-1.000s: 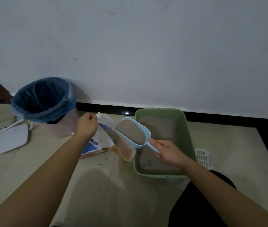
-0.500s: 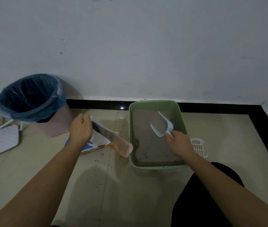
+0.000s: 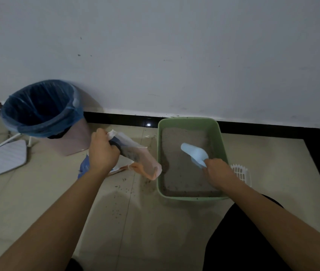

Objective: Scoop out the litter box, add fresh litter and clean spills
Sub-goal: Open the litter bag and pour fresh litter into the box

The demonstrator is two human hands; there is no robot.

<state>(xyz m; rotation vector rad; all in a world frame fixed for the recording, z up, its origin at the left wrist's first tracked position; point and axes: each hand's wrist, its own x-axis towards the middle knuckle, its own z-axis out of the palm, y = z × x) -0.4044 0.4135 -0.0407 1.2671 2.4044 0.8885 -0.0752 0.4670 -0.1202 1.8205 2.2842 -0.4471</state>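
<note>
Litter box (image 3: pixel 188 120) seemed mid-refill: right grip (image 3: pixel 217 173) clasped the scoop (image 3: pixel 194 154) inside it, left grip (image 3: pixel 102 153) held the bag (image 3: pixel 141 161) at nine o'clock; next, probably another scoopful.

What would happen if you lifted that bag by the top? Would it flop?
Probably floppy: the bag is creased and sagging on the floor where the left hand grips its top. It likely spills easily, since its mouth lies open sideways and grains already dot the floor. It looks part empty, so maybe not very heavy.
</note>
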